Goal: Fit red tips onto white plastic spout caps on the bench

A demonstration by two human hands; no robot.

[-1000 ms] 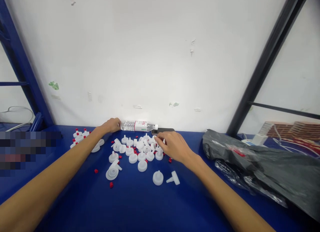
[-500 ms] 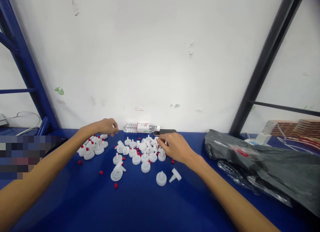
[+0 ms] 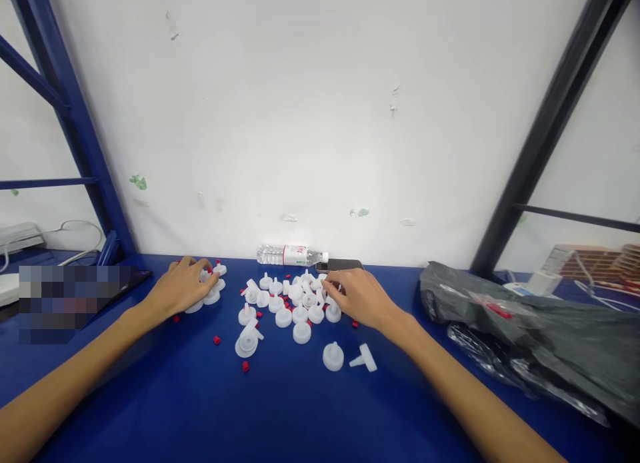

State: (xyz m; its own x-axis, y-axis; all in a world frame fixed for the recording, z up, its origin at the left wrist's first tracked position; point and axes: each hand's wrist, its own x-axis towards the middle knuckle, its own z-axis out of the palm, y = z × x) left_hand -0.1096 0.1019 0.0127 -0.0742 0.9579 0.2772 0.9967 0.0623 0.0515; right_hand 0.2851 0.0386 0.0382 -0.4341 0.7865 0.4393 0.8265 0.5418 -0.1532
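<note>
On the left, my left hand (image 3: 183, 286) reaches over a group of white nozzle caps with red tips (image 3: 213, 294). Its thumb and fingers close round one white nozzle cap (image 3: 204, 276), partly hidden by the hand. At the right edge of a loose pile of white nozzle caps (image 3: 301, 333), my right hand (image 3: 363, 300) is closed in a pinch. Something white shows at its fingertips, too covered to make out. Small red tips (image 3: 245, 366) lie scattered among and in front of the pile. A white cap (image 3: 333, 356) and a T-shaped white piece (image 3: 365, 358) lie nearer me.
A clear water bottle (image 3: 295, 255) lies on its side by the wall, beside a dark phone-like object (image 3: 345, 264). Grey plastic bags (image 3: 550, 336) are heaped on the right of the blue table (image 3: 300, 416). Metal posts (image 3: 535, 143) rise at both sides.
My left hand has come down and left onto the group of red-tipped caps. My right hand stays by the loose pile. The whole view has shifted slightly.
</note>
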